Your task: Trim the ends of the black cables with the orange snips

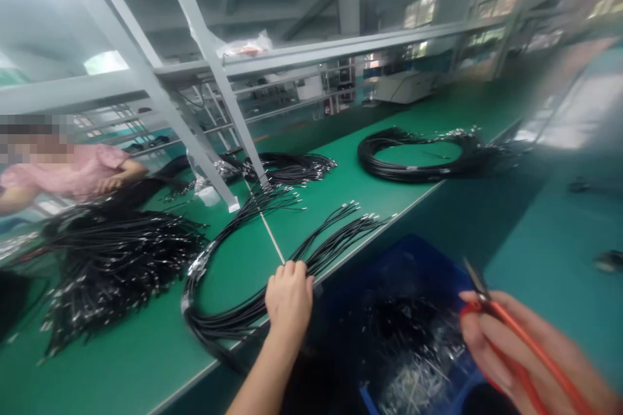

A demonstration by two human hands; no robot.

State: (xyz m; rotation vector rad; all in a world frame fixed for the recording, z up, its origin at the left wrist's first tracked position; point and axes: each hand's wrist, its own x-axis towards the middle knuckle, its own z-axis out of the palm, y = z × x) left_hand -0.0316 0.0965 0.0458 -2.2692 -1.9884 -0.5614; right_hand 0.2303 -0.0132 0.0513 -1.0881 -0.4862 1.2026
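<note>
My left hand (pixel 291 295) is closed around a bundle of black cables (pixel 233 319) at the front edge of the green table (pixel 257 233). The bundle curves back in a wide loop, bound at its left side, and its loose ends with pale tips fan out to the right of the hand. My right hand (pixel 525 350) grips red-handled scissors (pixel 516 327) off the table at the right. Their short blades point up and left, in the air above a blue bin (pixel 413 253).
Coiled black cables (pixel 409 172) lie farther along the table. A large heap of cables (pixel 131 259) covers its left part, beside a person in a pink top (pixel 82 172). Grey shelf posts (pixel 214 71) rise from the table. Clippings (pixel 413 382) fill the bin's bottom.
</note>
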